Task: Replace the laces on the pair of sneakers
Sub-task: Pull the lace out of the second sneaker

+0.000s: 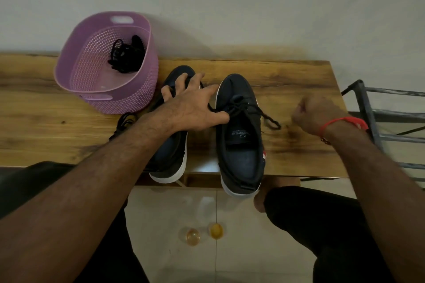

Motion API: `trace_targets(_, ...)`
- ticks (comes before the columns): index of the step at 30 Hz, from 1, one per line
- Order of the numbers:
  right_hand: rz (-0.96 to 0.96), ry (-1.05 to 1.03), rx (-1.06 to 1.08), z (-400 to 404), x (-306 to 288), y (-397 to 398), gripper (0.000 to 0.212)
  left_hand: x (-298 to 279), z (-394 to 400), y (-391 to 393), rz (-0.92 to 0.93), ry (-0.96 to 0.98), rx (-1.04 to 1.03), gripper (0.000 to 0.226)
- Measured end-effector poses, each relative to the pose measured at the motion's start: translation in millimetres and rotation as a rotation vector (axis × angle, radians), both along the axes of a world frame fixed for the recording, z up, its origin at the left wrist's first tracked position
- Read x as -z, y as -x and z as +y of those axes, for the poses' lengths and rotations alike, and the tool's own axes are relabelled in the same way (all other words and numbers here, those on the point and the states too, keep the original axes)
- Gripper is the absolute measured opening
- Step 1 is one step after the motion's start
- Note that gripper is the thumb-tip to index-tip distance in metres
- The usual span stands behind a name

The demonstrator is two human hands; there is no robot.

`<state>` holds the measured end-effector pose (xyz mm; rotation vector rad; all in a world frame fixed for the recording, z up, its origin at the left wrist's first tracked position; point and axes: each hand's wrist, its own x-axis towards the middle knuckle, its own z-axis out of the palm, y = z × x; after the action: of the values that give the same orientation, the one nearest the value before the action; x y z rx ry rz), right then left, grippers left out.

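Observation:
Two dark navy sneakers with white soles stand side by side on the wooden table (299, 80), heels over its near edge. My left hand (193, 108) lies spread over the left sneaker (170, 156); its fingers rest on the upper and its thumb reaches the lacing of the right sneaker (241, 158). The right sneaker's black lace (264, 115) is tied, with a loop trailing to the right. My right hand (319, 115) hovers to the right of that loop, blurred, fingers curled, with nothing seen in it. A loose black lace (125, 120) lies left of the left sneaker.
A purple perforated basket (92, 89) at the back left of the table holds a bundle of black laces (126, 55). A grey metal rack (386, 122) stands past the table's right end. Two small glasses (204, 234) stand on the tiled floor between my knees.

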<state>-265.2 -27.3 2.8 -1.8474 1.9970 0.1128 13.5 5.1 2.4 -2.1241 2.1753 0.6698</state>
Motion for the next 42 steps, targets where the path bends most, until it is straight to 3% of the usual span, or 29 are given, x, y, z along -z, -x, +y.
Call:
trace_targets(5,-0.368,0.261,-0.434,15.5,-6.6,-43.2,0.026,-0.5,-1.0,1.1,-0.006,0.002,0.007,0.088)
trace_targets(8,-0.217,0.303,-0.585,27.8,-3.3,-67.3,0.03,1.1,-1.8,-0.1,-0.012,0.003,0.008,0.084)
trace_targets(10,-0.186,0.333,-0.606,32.4,1.3,-69.3,0.022,2.3,-1.8,-1.5,-0.015,0.006,0.005,0.084)
trace_targets(12,-0.353,0.346,-0.543,33.5,0.6,-66.4,0.008,2.8,-1.5,-1.3,-0.005,0.01,0.006,0.084)
trace_targets(15,-0.678,0.373,-0.108,21.5,-13.8,-53.4,0.02,1.9,-1.5,-0.7,0.012,0.007,0.008,0.087)
trace_targets(17,-0.549,0.362,0.058,6.7,-19.5,-33.3,0.016,0.7,-1.6,-0.9,0.013,0.002,0.01,0.087)
trace_targets(20,-0.04,0.045,-0.021,-2.1,-14.3,-6.6,0.016,0.1,-0.7,-0.6,0.01,0.001,0.015,0.085)
trace_targets(22,0.074,-0.039,-0.055,0.7,-9.5,-3.3,0.013,-0.4,-0.7,0.7,0.005,0.005,0.014,0.086)
trace_targets(25,-0.041,0.126,-0.193,-1.1,-13.0,-11.2,0.011,-1.8,-1.0,4.5,-0.006,0.003,0.007,0.086)
trace_targets(28,-0.171,0.18,-0.425,6.6,-17.0,-30.4,0.034,-3.0,-1.0,7.2,0.001,-0.018,0.01,0.084)
trace_targets(31,-0.189,0.258,-0.564,26.6,-9.2,-56.0,0.034,-3.3,-0.8,8.3,-0.004,-0.027,0.012,0.083)
trace_targets(37,-0.141,0.318,-0.509,37.2,-4.8,-69.4,0.04,-4.4,-0.9,9.2,-0.024,-0.038,0.017,0.085)
trace_targets(39,-0.127,0.379,-0.515,38.8,-3.3,-72.0,0.029,-5.0,-1.0,9.5,-0.025,-0.037,0.016,0.085)
trace_targets(42,-0.364,0.433,-0.387,34.2,-6.5,-70.4,0.011,-5.4,-1.5,9.7,-0.02,-0.037,0.016,0.085)
